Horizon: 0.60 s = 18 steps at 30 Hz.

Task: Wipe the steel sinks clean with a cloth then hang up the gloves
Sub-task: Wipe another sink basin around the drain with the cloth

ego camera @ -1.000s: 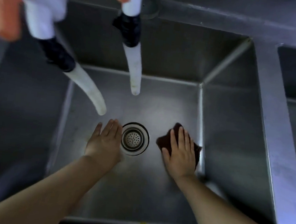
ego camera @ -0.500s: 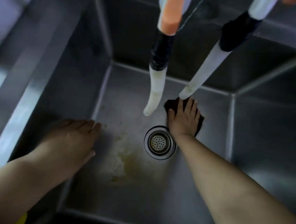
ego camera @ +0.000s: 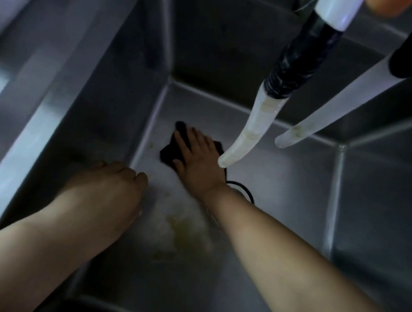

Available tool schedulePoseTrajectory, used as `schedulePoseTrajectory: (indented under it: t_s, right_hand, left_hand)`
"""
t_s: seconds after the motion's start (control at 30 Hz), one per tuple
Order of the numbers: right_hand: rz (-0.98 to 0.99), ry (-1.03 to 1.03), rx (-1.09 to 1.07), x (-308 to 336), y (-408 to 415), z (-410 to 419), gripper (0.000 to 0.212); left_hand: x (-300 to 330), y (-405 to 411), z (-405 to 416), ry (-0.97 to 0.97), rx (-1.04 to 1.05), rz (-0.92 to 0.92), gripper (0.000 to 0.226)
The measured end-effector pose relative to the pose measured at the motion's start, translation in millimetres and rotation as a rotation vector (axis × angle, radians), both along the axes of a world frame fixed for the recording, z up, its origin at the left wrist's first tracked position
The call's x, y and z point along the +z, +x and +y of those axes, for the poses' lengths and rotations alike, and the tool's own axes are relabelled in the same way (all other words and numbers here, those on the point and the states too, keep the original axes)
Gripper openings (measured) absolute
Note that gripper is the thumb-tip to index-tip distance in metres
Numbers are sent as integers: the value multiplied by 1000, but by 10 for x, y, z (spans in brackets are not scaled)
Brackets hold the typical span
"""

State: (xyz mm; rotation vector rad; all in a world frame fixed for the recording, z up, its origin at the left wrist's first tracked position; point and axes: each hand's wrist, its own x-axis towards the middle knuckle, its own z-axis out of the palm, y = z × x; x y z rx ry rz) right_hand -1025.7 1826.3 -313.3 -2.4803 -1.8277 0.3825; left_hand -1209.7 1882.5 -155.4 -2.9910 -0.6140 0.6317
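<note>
I look down into a deep steel sink [ego camera: 297,189]. My right hand [ego camera: 199,157] lies flat with spread fingers on a dark cloth [ego camera: 172,150], pressing it to the sink floor near the far left corner. My left hand [ego camera: 111,184] rests against the left wall low down, its fingers bent at the wall's foot, holding nothing. My right forearm hides most of the drain [ego camera: 245,192]. Yellowish residue [ego camera: 187,234] smears the floor between my arms. No gloves are in view.
Two whitish hose ends [ego camera: 250,132] [ego camera: 313,126] with black tape hang from above into the sink, close over my right hand. A steel rim and counter [ego camera: 28,113] run along the left. An orange object [ego camera: 388,5] shows at the top right edge.
My right hand slid the cloth left across the sink floor, from beside the drain to the far left corner. The view swung right and closer. My left hand stayed by the left wall.
</note>
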Motion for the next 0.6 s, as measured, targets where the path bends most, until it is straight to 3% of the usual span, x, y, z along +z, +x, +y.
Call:
schedulePoseTrajectory:
  t_s: [0.17, 0.37, 0.6]
  right_hand:
    - [-84, 26, -372, 196, 887, -512, 63]
    - [-168, -128, -767, 240, 1632, -1406, 63]
    - [-64, -30, -1099, 212, 1335, -717, 67]
  left_hand:
    - [18, 5, -15, -4, 21, -36, 41]
    - [41, 39, -6, -60, 53, -94, 39]
    - [102, 55, -1, -82, 66, -133, 41]
